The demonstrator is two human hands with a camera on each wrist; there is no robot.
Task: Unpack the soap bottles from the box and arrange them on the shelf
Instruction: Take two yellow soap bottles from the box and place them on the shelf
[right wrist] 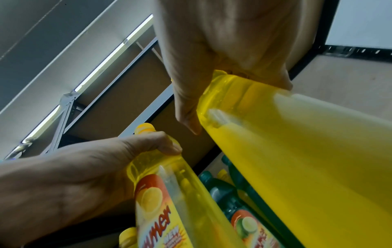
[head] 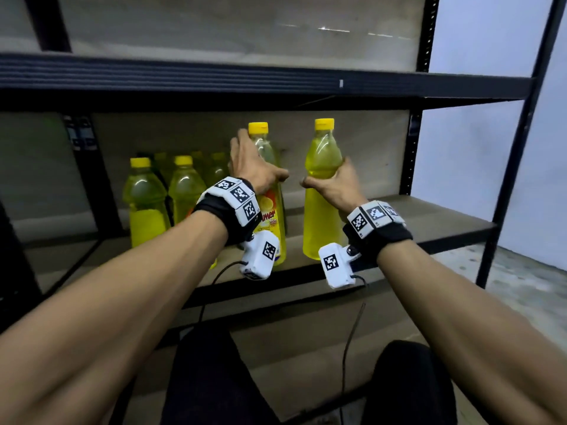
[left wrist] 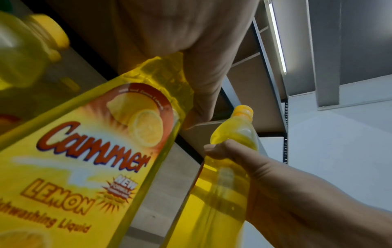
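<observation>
Our left hand [head: 251,167] wrapped round a labelled bottle [head: 271,210], our right hand [head: 334,182] round a plain-backed bottle [head: 322,191], both yellow-capped, full of yellow liquid, at the shelf [head: 445,222].

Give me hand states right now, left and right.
Left hand: gripping the labelled yellow soap bottle at its shoulder.
Right hand: gripping the other yellow soap bottle at mid-body.

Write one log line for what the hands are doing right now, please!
left hand: grips labelled bottle | right hand: grips plain bottle | shelf: more bottles stand left
</observation>
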